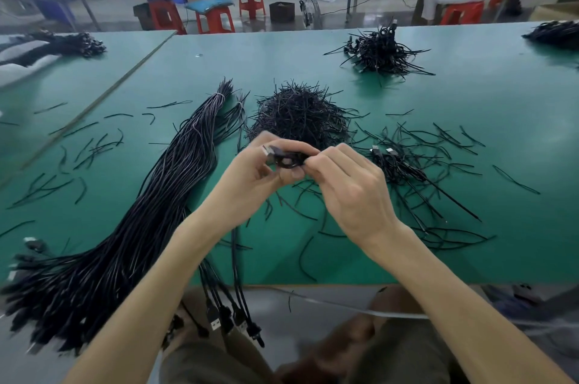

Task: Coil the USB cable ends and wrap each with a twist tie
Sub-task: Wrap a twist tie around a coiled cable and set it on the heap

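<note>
Head view: both hands meet above the middle of the green worktop (488, 261), ahead of its near edge. The left hand (250, 176) curls its fingers round a small coiled cable end (286, 160), with the silver plug (268, 150) sticking out at the upper left. The right hand (354, 192) pinches the coil's right side between thumb and forefinger. So each grip is closed on the coil; whether a tie is already round it I cannot tell.

Left of the hands lies a thick bundle of cables (125, 227), glossy black and round. It is tied at its far tip and fans wide toward the near left corner. A few plugs (219, 319) hang over the near edge beside the left forearm.

Just beyond the hands sits a bristly heap of twist ties (300, 114), thin, stiff and black. To the right, near the right hand, lies a small tangle of cables (398, 164) among loose ties. A pile of bundled cables (383, 53) sits far right, close to the far edge.

Stray ties litter the mat on the left (91, 148). A seam (125, 79) runs diagonally at far left, where a second worktop adjoins. The widest plain stretch of smooth mat lies at the near right.
</note>
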The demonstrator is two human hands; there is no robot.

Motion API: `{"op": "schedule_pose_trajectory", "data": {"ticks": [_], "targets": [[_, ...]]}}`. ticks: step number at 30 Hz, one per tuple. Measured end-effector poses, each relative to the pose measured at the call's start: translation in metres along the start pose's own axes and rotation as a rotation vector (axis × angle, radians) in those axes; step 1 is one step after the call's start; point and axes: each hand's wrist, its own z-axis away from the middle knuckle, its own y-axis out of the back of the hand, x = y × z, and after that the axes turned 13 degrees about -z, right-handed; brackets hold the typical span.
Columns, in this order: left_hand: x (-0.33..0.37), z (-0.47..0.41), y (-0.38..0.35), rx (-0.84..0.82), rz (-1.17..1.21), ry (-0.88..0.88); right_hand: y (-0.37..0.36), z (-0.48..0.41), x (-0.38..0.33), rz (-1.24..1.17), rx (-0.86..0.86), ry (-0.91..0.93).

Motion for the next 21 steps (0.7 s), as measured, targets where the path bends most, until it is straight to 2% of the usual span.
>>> {"op": "schedule_pose_trajectory", "data": {"ticks": [2,6,11,13,15,17,19,21], "targets": [[-0.001,-0.005,-0.001,0.047,-0.061,-0.037,0.001,-0.006,0.001,0.006,0.002,0.001],[-0.008,-0.010,-0.007,0.061,-0.084,0.032,0.001,-0.012,0.007,0.057,-0.027,-0.002],[-0.008,-0.012,-0.012,0.182,-0.377,0.012,0.000,-0.015,0.011,0.080,-0.061,0.021],[-0.006,-0.019,-0.018,0.215,-0.409,0.107,-0.003,-0.018,0.015,0.105,-0.074,0.031],[-0.005,-0.030,-0.016,0.116,-0.335,0.310,-0.008,-0.016,0.022,0.134,-0.126,0.047],[-0.007,-0.037,-0.011,-0.107,-0.145,0.510,-0.012,-0.006,0.026,0.149,-0.198,0.076],[-0.011,-0.036,-0.006,-0.259,-0.089,0.584,-0.016,0.006,0.026,0.150,-0.265,0.098],[-0.017,-0.028,-0.005,-0.313,-0.017,0.584,-0.019,0.015,0.025,0.142,-0.294,0.085]]}}
